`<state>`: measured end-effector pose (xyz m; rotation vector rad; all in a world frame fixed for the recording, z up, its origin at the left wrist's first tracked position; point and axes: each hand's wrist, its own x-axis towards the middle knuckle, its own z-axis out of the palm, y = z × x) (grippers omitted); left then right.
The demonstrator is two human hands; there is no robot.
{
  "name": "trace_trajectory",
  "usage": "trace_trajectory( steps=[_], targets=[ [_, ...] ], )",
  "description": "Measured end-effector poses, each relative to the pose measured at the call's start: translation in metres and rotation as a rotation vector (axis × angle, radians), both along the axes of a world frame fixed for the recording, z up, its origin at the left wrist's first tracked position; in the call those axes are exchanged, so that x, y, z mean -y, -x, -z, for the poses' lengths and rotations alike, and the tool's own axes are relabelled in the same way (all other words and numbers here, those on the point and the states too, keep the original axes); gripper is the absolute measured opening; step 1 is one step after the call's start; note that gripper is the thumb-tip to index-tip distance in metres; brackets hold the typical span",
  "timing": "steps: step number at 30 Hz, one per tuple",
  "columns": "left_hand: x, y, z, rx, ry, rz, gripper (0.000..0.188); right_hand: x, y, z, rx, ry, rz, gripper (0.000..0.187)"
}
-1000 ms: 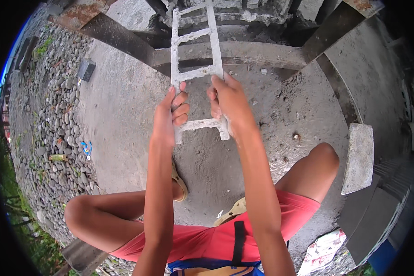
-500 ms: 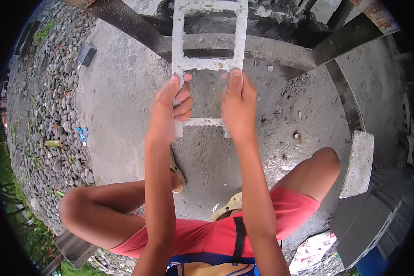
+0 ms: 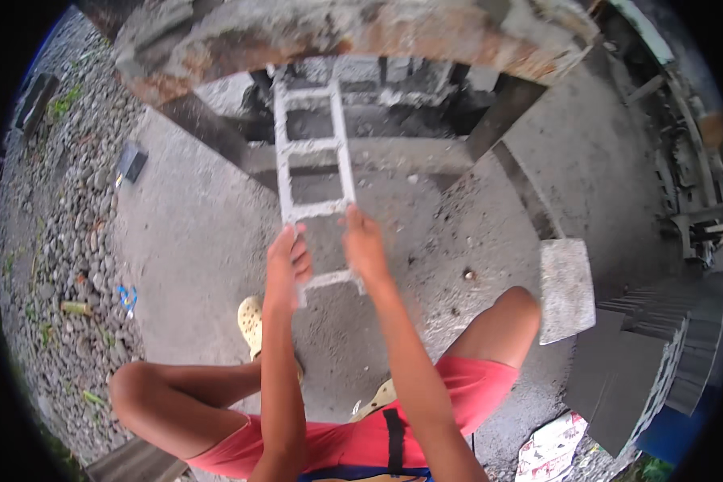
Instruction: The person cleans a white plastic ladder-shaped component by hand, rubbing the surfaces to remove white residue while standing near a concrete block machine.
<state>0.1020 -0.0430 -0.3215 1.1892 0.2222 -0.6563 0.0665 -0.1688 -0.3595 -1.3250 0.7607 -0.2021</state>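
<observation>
Both of my hands hold a long whitish ladder-shaped frame (image 3: 317, 210) by its side rails, near its close end. It has several rectangular openings and looks crusted with grey residue. My left hand (image 3: 285, 261) is closed round the left rail, and my right hand (image 3: 365, 245) grips the right one. The frame stretches away from me, its far end reaching the underside of a worn table (image 3: 361, 36). One crossbar of it lies on my side of the hands.
A pale slab (image 3: 568, 289) rests on the right, by stacked grey sheets (image 3: 618, 377) and a printed sack (image 3: 552, 446). On the left are a dark block (image 3: 132, 162), pebbles (image 3: 80, 225) and a blue scrap (image 3: 127, 300). Table legs (image 3: 506, 112) flank the frame.
My view has shifted, so the table's top edge and more of the frame's length now show. The frame and both hands appear lower and further left. Both hands keep their grip.
</observation>
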Motion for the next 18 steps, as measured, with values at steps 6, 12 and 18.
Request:
trace_trajectory(
  steps=[6,12,18],
  targets=[
    [-0.004,0.037,0.002,-0.007,0.032,-0.034,0.027,-0.013,0.029,-0.002,-0.066,0.229,0.057,0.044],
    [0.002,0.039,0.01,0.066,0.119,-0.052,0.026,-0.004,0.031,-0.01,0.088,0.377,0.088,0.045],
    [0.004,0.036,0.025,-0.052,0.087,-0.005,0.027,-0.001,0.028,0.037,-0.058,0.31,0.092,0.047]
  ],
)
